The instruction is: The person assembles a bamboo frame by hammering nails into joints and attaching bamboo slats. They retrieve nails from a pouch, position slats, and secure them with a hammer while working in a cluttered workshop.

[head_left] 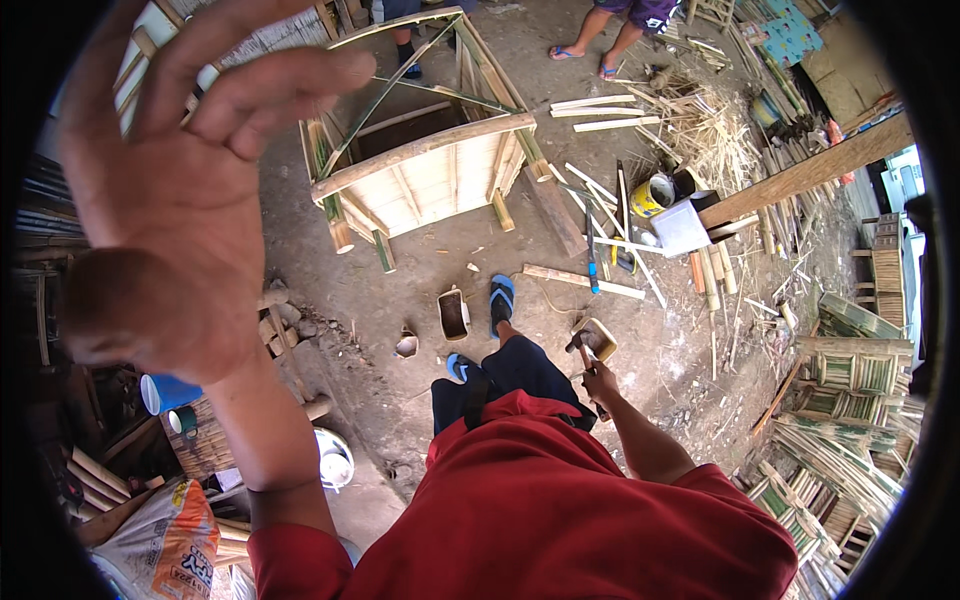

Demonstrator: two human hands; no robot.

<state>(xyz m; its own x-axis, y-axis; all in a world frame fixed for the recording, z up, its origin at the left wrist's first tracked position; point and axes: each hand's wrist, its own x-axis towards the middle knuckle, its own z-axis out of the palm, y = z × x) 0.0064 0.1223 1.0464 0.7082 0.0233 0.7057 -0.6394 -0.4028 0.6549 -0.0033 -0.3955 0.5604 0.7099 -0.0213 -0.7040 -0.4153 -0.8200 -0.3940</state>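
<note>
My left hand (170,210) is raised close to the camera, its palm showing and its fingers spread apart and partly bent. Nothing is in it. Down at my right side, my right hand (601,386) is closed round the handle of a hammer (574,343), whose head points away from me. Just beyond the hammer, a cut-open plastic container (598,338) stands on the ground; its contents are too small to make out. A second such container (453,314), dark inside, lies in front of my feet. Farther ahead stands a bamboo and wood frame (425,155) with pale slatted panels.
Bamboo strips (600,110) and a heap of shavings (710,130) lie at the far right. A yellow can (652,195) and a handsaw (591,250) are nearer. Stacked bamboo panels (850,390) line the right; a sack (165,545) sits lower left. Another person's legs (610,40) show at the top.
</note>
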